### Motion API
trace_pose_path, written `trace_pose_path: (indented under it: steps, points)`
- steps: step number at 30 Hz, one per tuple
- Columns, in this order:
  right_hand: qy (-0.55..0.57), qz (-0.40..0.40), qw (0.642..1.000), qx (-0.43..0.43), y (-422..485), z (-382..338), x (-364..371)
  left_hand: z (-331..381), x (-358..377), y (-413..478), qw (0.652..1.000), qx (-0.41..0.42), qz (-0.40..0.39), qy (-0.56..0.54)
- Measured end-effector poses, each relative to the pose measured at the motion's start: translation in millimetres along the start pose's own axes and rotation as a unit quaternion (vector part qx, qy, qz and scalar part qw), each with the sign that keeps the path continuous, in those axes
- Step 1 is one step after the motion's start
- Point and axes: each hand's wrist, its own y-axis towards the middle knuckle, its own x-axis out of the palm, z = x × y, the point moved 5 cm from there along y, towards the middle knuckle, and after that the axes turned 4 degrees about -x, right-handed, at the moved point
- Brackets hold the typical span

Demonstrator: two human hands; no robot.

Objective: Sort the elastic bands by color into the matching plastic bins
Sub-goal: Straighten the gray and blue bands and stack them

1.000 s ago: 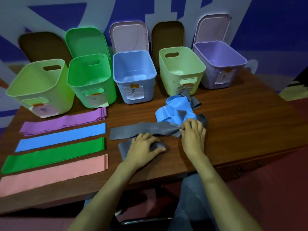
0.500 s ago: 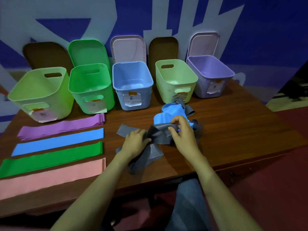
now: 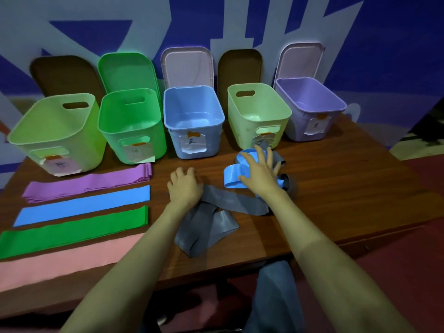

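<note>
- Grey band [image 3: 230, 203] pinned flat under left hand [image 3: 185, 186]; fingers curled, nothing clamped
- Blue band [image 3: 231, 175] covered by right hand [image 3: 260, 171], fingers spread
- Bands judged limp, light; best pinched at a loose fold

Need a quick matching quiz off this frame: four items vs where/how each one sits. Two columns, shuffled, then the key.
Items:
1. grey band
2. loose blue band
3. pink band
4. purple bin

Places:
A. far right of the bin row
B. flat strip nearest the table's front edge
C. crumpled, under the left hand
D. looped, under the right hand

Pairs: 1-C, 2-D, 3-B, 4-A
</note>
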Motion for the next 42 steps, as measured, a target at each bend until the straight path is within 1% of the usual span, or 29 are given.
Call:
trace_pose_path:
  steps: [2,3,5,7,10,12,13,14,15,16,18,19,20,22,24,25,26,27,28,29,30,31,32,33,35,37,38,40,42]
  points:
    - [0.006,-0.05,0.997,0.056,18.6,7.0,15.3,-5.8,9.9,4.4,0.999,-0.041,-0.019,0.007]
    - [0.017,-0.07,0.995,0.071,24.8,11.0,20.5,-8.4,15.3,6.3,0.998,-0.048,-0.023,0.016]
    - [0.038,-0.079,0.993,0.074,32.8,18.7,24.4,-7.9,21.1,8.7,0.999,-0.029,-0.015,0.029]
    - [0.042,-0.03,0.997,0.051,35.1,21.6,21.1,-2.9,25.1,8.9,1.0,0.008,-0.001,0.022]
    - [0.057,0.097,0.993,0.032,29.1,28.1,5.5,16.5,30.2,1.1,0.996,0.081,0.015,-0.039]
    - [0.057,0.189,0.979,0.05,17.4,40.6,-16.9,34.4,33.1,-8.3,0.988,0.134,-0.003,-0.08]
    - [0.029,0.223,0.972,0.061,10.0,49.2,-27.0,42.7,36.3,-12.5,0.984,0.159,-0.021,-0.083]
    - [-0.016,0.231,0.97,0.078,3.4,60.0,-32.7,48.8,40.5,-16.3,0.98,0.181,-0.042,-0.072]
    - [-0.059,0.202,0.972,0.102,-0.8,72.2,-33.1,52.2,44.7,-18.7,0.977,0.196,-0.063,-0.052]
    - [-0.085,0.135,0.978,0.133,-3.6,86.5,-27.3,54.0,48.9,-20.9,0.975,0.205,-0.082,-0.025]
    - [-0.077,-0.029,0.98,0.183,-10.4,107.3,-12.9,55.0,55.1,-24.4,0.97,0.22,-0.102,0.027]
    - [-0.059,-0.081,0.976,0.192,-13.1,111.3,-9.5,56.0,56.1,-26.2,0.968,0.225,-0.098,0.043]
    - [-0.05,-0.101,0.976,0.186,-14.1,110.8,-9.8,57.9,56.1,-27.1,0.969,0.225,-0.092,0.049]
    - [-0.066,-0.075,0.984,0.145,-16.3,97.2,-18.3,61.3,54.4,-25.1,0.973,0.205,-0.095,0.039]
    - [-0.094,0.004,0.991,0.09,-21.5,74.0,-32.3,61.2,52.4,-19.4,0.978,0.167,-0.128,0.016]
    - [-0.089,0.05,0.994,0.04,-24.8,58.8,-36.7,61.0,51.1,-17.3,0.978,0.154,-0.143,0.007]
    - [-0.068,0.069,0.995,-0.026,-28.7,42.1,-37.3,61.2,49.8,-16.2,0.977,0.151,-0.15,0.005]
    - [-0.033,0.048,0.994,-0.091,-32.9,25.8,-33.5,62.0,48.1,-16.5,0.977,0.157,-0.146,0.009]
    - [0.003,-0.006,0.991,-0.132,-37.1,13.4,-24.1,63.1,46.1,-17.8,0.976,0.17,-0.134,0.014]
    - [0.02,-0.081,0.987,-0.138,-41.3,5.5,-12.0,63.9,43.2,-20.6,0.975,0.186,-0.117,0.016]
    - [0.014,-0.151,0.981,-0.121,-45.3,3.5,-0.1,63.9,40.3,-23.9,0.974,0.205,-0.098,0.018]
    - [-0.006,-0.19,0.977,-0.099,-47.7,5.1,8.5,62.4,37.7,-27.6,0.97,0.226,-0.081,0.022]
    - [-0.024,-0.199,0.977,-0.077,-48.6,7.9,13.2,59.6,34.9,-30.9,0.967,0.246,-0.067,0.029]
    - [-0.042,-0.191,0.979,-0.058,-49.1,9.3,14.1,55.3,31.9,-33.5,0.963,0.259,-0.059,0.037]
    - [-0.102,-0.166,0.98,-0.033,-48.2,9.0,11.5,43.5,26.0,-35.4,0.962,0.257,-0.061,0.069]
    - [-0.157,-0.162,0.974,-0.017,-48.6,5.4,7.1,30.2,20.1,-32.8,0.958,0.24,-0.059,0.145]
    - [-0.164,-0.16,0.973,-0.013,-49.4,3.7,5.5,23.6,16.8,-30.5,0.951,0.236,-0.053,0.191]
    - [-0.12,-0.151,0.981,-0.012,-52.4,2.2,-0.4,12.8,8.0,-26.9,0.94,0.238,-0.042,0.241]
    - [-0.012,-0.135,0.991,-0.016,-56.1,3.4,-12.1,1.9,-1.5,-22.6,0.939,0.239,-0.029,0.247]
